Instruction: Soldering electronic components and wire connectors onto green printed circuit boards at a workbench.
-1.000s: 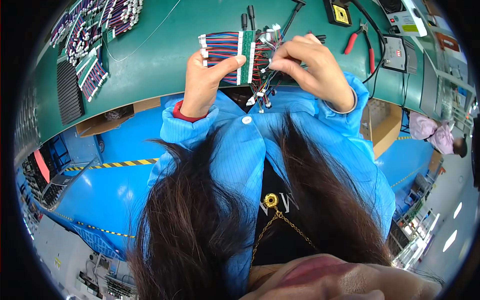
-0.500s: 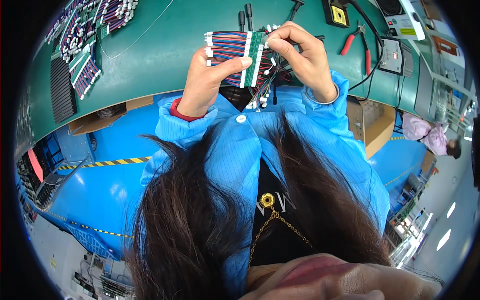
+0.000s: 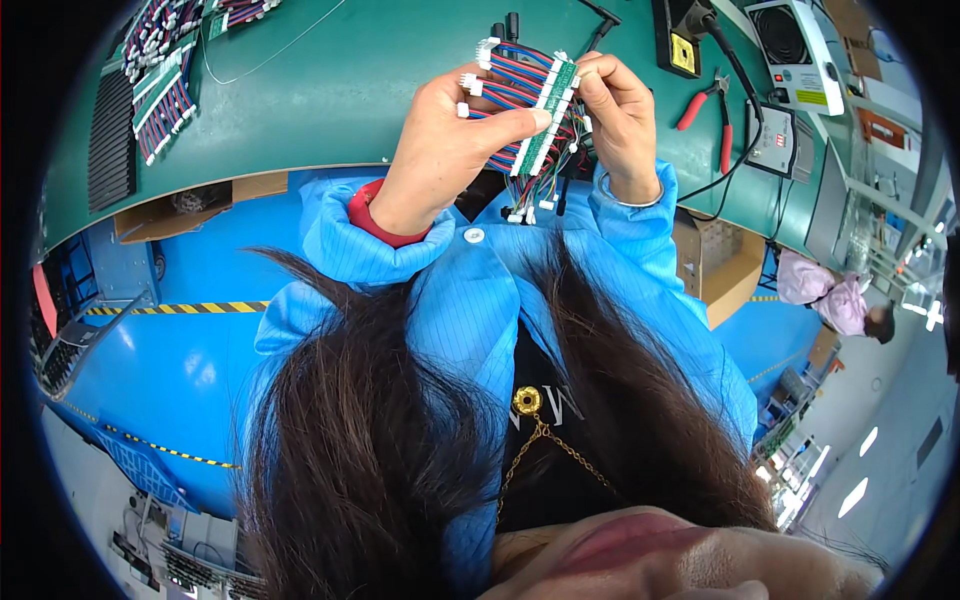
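My left hand point(image 3: 450, 140) grips a green circuit board strip point(image 3: 548, 118), its thumb lying across the face. White connectors line both long sides of the strip. Red, blue and black wires point(image 3: 515, 75) fan out from its left side and end in white plugs. My right hand point(image 3: 622, 110) is closed at the strip's upper right edge, thumb and forefinger pinched at a small white connector there. Thin coloured cables point(image 3: 540, 188) with small plugs hang below the strip, between my hands and my blue coat.
On the green bench point(image 3: 300, 110), bundles of wired boards point(image 3: 165, 105) lie at the far left beside a black ribbed tray point(image 3: 112, 150). Red-handled cutters point(image 3: 708, 105), a soldering stand point(image 3: 683, 52) and a control box point(image 3: 775, 140) are at right. A cardboard box point(image 3: 735, 265) stands below the bench.
The board strip has tilted, its upper end leaning right, and shifted slightly right in my left hand. My right fingers stay pinched at its upper right edge.
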Action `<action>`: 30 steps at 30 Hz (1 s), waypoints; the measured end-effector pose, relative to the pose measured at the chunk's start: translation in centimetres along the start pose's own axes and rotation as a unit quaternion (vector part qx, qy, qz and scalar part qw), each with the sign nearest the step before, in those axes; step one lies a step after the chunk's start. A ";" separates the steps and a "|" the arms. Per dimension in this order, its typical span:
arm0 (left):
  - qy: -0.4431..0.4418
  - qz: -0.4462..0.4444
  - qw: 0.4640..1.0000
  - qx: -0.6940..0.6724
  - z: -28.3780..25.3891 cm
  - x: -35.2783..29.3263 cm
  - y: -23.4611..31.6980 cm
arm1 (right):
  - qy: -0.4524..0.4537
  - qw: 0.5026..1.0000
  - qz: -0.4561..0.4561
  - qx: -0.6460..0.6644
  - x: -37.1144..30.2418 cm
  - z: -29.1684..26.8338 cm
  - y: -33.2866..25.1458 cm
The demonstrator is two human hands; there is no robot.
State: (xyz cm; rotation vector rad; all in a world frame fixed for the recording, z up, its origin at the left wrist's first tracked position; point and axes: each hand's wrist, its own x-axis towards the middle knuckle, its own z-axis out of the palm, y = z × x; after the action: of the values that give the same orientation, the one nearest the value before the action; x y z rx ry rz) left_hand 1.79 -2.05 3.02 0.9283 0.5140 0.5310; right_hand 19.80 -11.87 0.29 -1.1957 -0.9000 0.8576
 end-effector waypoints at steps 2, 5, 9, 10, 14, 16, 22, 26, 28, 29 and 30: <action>0.001 0.004 1.000 -0.009 0.1 -0.1 0.0 | -0.003 1.000 0.000 0.004 0.0 -0.2 0.2; 0.011 0.004 1.000 -0.009 0.2 -0.1 0.0 | -0.009 1.000 -0.016 0.023 0.0 -0.1 0.1; 0.016 0.010 1.000 0.010 0.3 -0.1 0.0 | -0.021 0.999 -0.026 0.040 0.0 -0.2 0.3; 0.016 0.012 1.000 0.020 0.3 -0.1 0.0 | -0.025 0.998 -0.029 0.046 0.0 -0.2 0.4; 0.010 0.020 0.999 0.039 0.4 -0.1 0.2 | -0.013 0.997 -0.022 0.071 -0.2 -0.2 0.3; 0.002 0.025 0.998 0.049 0.5 -0.2 0.3 | 0.004 0.996 -0.014 0.092 -0.3 -0.1 0.3; 0.007 0.021 0.998 0.065 0.6 -0.3 0.4 | 0.003 0.992 -0.017 0.122 -0.3 -0.1 0.6; 0.007 0.027 0.998 0.055 0.8 -0.4 0.4 | 0.009 0.991 -0.020 0.129 -0.4 0.2 0.6; 0.007 0.029 0.998 0.053 0.8 -0.4 0.4 | 0.008 0.993 -0.027 0.115 -0.3 0.2 0.7; 0.007 0.031 0.998 0.051 0.8 -0.4 0.4 | 0.008 0.994 -0.034 0.102 -0.4 0.2 0.7; 0.007 0.032 0.998 0.049 0.8 -0.4 0.3 | 0.008 0.995 -0.041 0.088 -0.4 0.2 0.8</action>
State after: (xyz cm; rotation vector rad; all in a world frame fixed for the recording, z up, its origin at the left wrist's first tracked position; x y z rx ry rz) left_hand 1.93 -2.67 3.78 1.0372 0.5285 0.5751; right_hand 19.43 -12.01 -0.56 -1.0045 -0.8365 0.8414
